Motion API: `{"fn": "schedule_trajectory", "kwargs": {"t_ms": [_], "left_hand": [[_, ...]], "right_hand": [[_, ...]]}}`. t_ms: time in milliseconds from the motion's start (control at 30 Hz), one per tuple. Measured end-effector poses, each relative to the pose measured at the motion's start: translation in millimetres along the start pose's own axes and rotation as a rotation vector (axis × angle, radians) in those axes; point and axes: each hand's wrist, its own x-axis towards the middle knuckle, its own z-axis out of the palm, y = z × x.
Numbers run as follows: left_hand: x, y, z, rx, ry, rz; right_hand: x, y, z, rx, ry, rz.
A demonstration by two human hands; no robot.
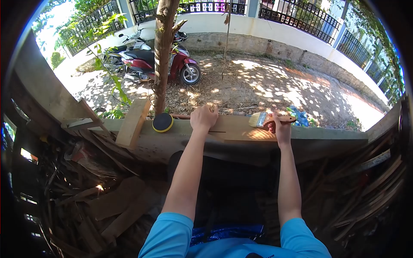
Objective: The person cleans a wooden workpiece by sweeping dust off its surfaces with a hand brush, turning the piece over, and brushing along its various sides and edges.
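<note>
A flat wooden board (236,128) lies along the top of a low wall, with a dark slit near its left end. My left hand (204,118) is closed on the board's left end, its fingers curled over the far edge and partly hidden. In my right hand (279,127) is a paintbrush (259,119), gripped by its brown wooden handle. Its pale bristles point left, over the right part of the board; whether they touch the wood I cannot tell. A round black and yellow pad (163,123) sits left of my left hand.
The low wall (327,133) spans the view before me. Another plank (133,123) leans across it at left, near a tree trunk (163,51). Scrap wood (124,202) is piled below on both sides. A blue crumpled thing (300,117) and a red scooter (176,64) are beyond.
</note>
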Motion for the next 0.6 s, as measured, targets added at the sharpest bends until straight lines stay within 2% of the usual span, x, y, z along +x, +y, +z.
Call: {"fn": "schedule_trajectory", "kwargs": {"t_ms": [600], "left_hand": [[-3.2,2.4,-5.0,0.016,0.002,0.015]], "right_hand": [[1.1,3.2,-2.4,-0.002,-0.02,-0.006]]}}
